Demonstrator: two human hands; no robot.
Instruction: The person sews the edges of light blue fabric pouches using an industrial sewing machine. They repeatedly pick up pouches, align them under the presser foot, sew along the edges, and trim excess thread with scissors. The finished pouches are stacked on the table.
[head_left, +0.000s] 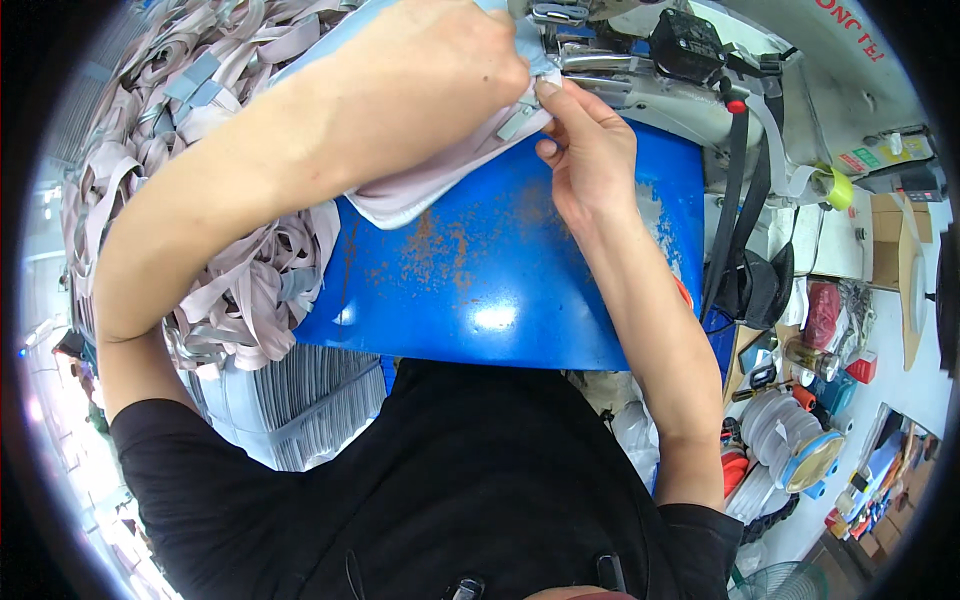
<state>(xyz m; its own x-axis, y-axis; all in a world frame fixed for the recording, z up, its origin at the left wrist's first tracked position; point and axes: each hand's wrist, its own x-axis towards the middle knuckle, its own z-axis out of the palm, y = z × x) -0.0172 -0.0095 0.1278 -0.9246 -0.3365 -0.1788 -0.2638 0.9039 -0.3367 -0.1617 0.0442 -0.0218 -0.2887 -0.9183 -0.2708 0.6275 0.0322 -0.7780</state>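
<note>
A pale pink and light blue fabric piece (430,185) lies over the far left part of the blue work surface (480,290). My left hand (465,50) reaches across it, curled closed on its far edge beside the sewing machine; the fingertips are hidden under the hand. With thumb and forefinger, my right hand (598,145) pinches the fabric's right edge, its other fingers curled in. Close to that pinch, a small grey-green tab (517,122) shows on the pink cloth. Metal parts of the sewing machine (595,62) sit just beyond both hands.
A big heap of pink and grey strips (255,265) crowds the left side. Below it stands a bound stack of grey pieces (300,405). Black straps (735,200) hang from the machine at right. Tape rolls (785,440) and small tools fill the right side.
</note>
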